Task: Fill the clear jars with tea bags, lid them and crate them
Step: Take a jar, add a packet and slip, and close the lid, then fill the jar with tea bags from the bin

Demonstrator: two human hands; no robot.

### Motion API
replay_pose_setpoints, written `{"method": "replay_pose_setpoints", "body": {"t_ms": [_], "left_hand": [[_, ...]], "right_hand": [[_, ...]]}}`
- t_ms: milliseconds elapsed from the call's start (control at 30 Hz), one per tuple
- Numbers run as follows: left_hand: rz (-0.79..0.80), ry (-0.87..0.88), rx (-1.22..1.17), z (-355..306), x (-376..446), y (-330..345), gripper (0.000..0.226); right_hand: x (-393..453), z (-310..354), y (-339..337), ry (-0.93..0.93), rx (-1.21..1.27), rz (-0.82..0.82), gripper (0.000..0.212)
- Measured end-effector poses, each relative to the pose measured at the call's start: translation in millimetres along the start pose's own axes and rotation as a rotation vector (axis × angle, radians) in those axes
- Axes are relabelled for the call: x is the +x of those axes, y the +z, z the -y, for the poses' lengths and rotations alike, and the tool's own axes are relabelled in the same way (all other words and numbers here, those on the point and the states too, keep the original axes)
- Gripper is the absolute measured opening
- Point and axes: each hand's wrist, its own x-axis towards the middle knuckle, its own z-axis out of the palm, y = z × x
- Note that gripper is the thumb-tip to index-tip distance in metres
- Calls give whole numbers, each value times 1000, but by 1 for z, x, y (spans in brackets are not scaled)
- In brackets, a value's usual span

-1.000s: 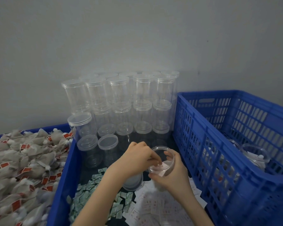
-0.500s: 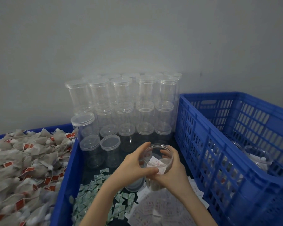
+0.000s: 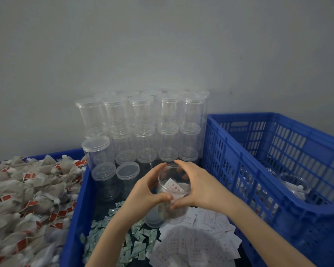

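Tea bags (image 3: 27, 191) with red tags heaped in blue bin at far left. Stacked lidded jars (image 3: 143, 128) against wall behind. Green packets (image 3: 135, 241) scattered in front. Left hand (image 3: 145, 191) and right hand (image 3: 199, 187) curl around open jar (image 3: 174, 189) at centre, paper slip (image 3: 175, 186) inside. White slips (image 3: 199, 241) below. Blue crate (image 3: 278, 170) at right holds filled jars.

My small packing workshop, by a bare grey wall.
I work between blue crates (image 3: 278, 189), a heap of tea bags (image 3: 27, 193), stacked clear jars (image 3: 143, 120) and piled paper labels (image 3: 197, 245).
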Motion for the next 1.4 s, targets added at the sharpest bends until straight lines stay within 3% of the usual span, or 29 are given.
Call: {"method": "replay_pose_setpoints", "body": {"t_ms": [100, 233, 400, 500, 633, 867, 1000, 1100, 1400], "left_hand": [[-25, 6, -111, -9, -4, 6, 71], [-113, 6, -206, -17, -10, 9, 55], [-58, -80, -79, -7, -16, 4, 26], [-15, -191, 34, 10, -22, 9, 24], [75, -304, 92, 32, -26, 23, 17], [180, -384, 73, 48, -24, 49, 15], [233, -416, 60, 52, -20, 62, 17], [252, -436, 42, 52, -17, 69, 15], [266, -470, 45, 59, -20, 74, 15]], "right_hand": [[3, 5, -17, -37, -74, -15, 112], [1, 15, -64, -16, -72, -145, 108], [-16, -7, -160, 58, -70, -518, 119], [-22, -41, -205, 215, -112, -606, 122], [-33, -91, -220, 370, -209, -539, 123], [-70, -163, -200, 626, -191, -349, 88], [-79, -183, -181, 753, -244, -135, 68], [-78, -190, -178, 789, -291, -34, 75], [-80, -197, -203, 936, -386, -86, 94]]}}
